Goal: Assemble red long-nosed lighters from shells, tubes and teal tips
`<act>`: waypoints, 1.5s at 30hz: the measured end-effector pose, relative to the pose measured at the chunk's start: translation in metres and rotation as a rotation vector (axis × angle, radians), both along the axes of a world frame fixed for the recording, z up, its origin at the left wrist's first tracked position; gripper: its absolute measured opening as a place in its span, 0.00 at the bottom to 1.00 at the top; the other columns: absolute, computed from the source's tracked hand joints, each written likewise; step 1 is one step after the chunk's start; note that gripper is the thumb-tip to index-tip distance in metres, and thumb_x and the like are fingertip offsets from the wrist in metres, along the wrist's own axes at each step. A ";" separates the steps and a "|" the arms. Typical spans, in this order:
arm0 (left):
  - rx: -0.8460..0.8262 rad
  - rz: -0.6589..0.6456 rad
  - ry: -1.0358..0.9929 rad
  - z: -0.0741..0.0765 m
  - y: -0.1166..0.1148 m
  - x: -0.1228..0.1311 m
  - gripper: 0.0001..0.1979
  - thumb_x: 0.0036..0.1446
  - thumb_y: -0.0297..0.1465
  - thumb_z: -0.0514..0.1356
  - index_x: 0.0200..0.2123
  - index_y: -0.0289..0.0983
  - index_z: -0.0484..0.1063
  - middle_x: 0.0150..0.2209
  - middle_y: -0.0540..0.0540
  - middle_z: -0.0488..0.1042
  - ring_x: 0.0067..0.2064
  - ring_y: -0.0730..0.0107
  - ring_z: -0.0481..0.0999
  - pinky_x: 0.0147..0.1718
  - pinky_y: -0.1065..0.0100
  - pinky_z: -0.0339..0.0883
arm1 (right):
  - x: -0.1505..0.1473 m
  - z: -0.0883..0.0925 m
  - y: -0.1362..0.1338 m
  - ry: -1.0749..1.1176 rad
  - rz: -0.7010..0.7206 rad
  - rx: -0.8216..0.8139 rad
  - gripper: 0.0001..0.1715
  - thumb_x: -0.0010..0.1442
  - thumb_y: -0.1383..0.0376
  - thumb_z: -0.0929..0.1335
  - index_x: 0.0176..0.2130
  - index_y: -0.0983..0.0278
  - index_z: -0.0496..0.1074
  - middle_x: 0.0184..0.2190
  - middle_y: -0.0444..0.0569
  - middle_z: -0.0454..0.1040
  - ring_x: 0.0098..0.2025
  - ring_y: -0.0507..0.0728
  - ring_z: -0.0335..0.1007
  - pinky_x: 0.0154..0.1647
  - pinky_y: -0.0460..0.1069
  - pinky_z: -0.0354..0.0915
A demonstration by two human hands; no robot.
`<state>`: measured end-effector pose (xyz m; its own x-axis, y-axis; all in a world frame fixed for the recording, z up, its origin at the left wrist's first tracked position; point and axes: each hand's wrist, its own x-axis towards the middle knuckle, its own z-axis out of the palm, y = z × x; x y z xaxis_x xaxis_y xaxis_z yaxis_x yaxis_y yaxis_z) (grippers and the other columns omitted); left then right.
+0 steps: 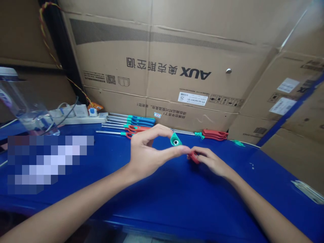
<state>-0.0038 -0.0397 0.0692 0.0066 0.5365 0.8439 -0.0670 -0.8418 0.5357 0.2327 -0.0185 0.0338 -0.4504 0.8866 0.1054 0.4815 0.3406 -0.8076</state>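
Observation:
My left hand (148,153) is raised above the blue table, with thumb and forefinger curved round a small green teardrop-shaped piece (175,139). A round metal opening in that piece faces me. Lower and to the right, my right hand (211,162) grips a red lighter handle (194,157), mostly covered by the fingers. The left thumb tip comes close to this handle; whether they touch I cannot tell. Behind my left hand lie long-necked lighters with blue handles (143,120) and orange-red handles (138,129), their metal tubes pointing left.
Red-handled lighters (215,134) are stacked at the back right, beside loose green pieces (238,143). Cardboard (162,44) walls in the blue table (157,202). A power strip (88,119) and a clear plastic bottle (27,98) stand at left. Pale sticks (307,191) lie far right.

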 end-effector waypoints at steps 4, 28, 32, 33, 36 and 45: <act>-0.120 0.041 -0.033 0.001 0.006 -0.004 0.08 0.41 0.32 0.72 0.26 0.39 0.77 0.26 0.49 0.77 0.32 0.67 0.75 0.34 0.65 0.70 | 0.000 -0.002 0.001 0.010 -0.009 -0.016 0.08 0.54 0.63 0.62 0.32 0.64 0.68 0.29 0.46 0.69 0.33 0.55 0.62 0.36 0.48 0.56; -0.332 0.026 -0.250 0.005 0.022 -0.010 0.11 0.44 0.35 0.71 0.30 0.37 0.78 0.29 0.49 0.79 0.31 0.72 0.78 0.33 0.71 0.73 | 0.001 -0.011 0.001 -0.066 -0.184 0.239 0.17 0.60 0.52 0.65 0.39 0.62 0.70 0.29 0.45 0.69 0.30 0.54 0.59 0.31 0.47 0.55; -0.395 -0.046 -0.301 0.000 0.040 -0.017 0.12 0.46 0.38 0.70 0.33 0.37 0.78 0.29 0.48 0.79 0.32 0.71 0.78 0.36 0.70 0.74 | -0.003 -0.012 -0.004 -0.156 -0.259 0.312 0.17 0.58 0.50 0.67 0.37 0.61 0.70 0.25 0.42 0.67 0.26 0.52 0.56 0.27 0.47 0.53; -0.410 -0.066 -0.307 -0.001 0.043 -0.018 0.12 0.47 0.38 0.69 0.33 0.37 0.79 0.30 0.48 0.78 0.33 0.71 0.78 0.37 0.69 0.74 | -0.004 -0.012 -0.005 -0.152 -0.263 0.314 0.17 0.58 0.50 0.67 0.37 0.61 0.70 0.23 0.42 0.66 0.24 0.51 0.55 0.26 0.47 0.52; -0.439 -0.116 -0.340 0.000 0.049 -0.020 0.12 0.46 0.38 0.70 0.31 0.36 0.79 0.31 0.48 0.78 0.35 0.71 0.78 0.39 0.68 0.74 | -0.007 -0.014 -0.008 -0.097 -0.255 0.293 0.17 0.58 0.49 0.67 0.37 0.59 0.69 0.20 0.40 0.65 0.21 0.51 0.54 0.23 0.46 0.51; -0.500 -0.290 -0.365 -0.003 0.058 -0.026 0.14 0.47 0.39 0.69 0.32 0.35 0.78 0.33 0.45 0.79 0.39 0.66 0.78 0.41 0.64 0.72 | -0.016 -0.016 -0.014 -0.138 -0.298 0.292 0.19 0.57 0.47 0.67 0.36 0.59 0.66 0.18 0.37 0.61 0.18 0.49 0.52 0.20 0.45 0.51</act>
<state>-0.0296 0.0187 0.0664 -0.0288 0.8821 0.4701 -0.5031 -0.4192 0.7558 0.2162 -0.0327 0.0179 -0.2072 0.9219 0.3274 0.6897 0.3750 -0.6195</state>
